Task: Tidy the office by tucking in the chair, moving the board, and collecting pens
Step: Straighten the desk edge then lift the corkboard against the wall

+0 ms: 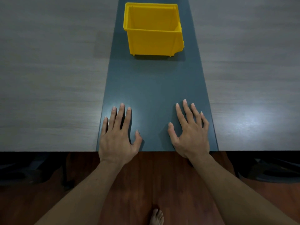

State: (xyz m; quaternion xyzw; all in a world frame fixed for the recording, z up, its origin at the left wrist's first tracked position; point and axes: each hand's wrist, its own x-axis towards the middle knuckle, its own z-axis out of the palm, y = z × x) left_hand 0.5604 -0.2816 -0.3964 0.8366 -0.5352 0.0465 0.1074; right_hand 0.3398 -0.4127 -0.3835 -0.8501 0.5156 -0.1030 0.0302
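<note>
A yellow plastic bin (154, 43) stands on the dark grey-blue strip (154, 82) that runs down the middle of the table; what I can see of its inside holds nothing. My left hand (117, 135) lies flat on the strip near the front edge, fingers straight and slightly spread. My right hand (190, 132) lies flat beside it, about a hand's width to the right, fingers spread. Neither hand holds anything. No pens, board or whole chair are in view.
Light wood-grain table surfaces (48, 78) flank the strip on both sides. The table's front edge (48, 151) crosses the view. Below it are a reddish wooden floor (146, 184), my bare foot (156, 216), and dark chair-like shapes (267, 169) under the table at left and right.
</note>
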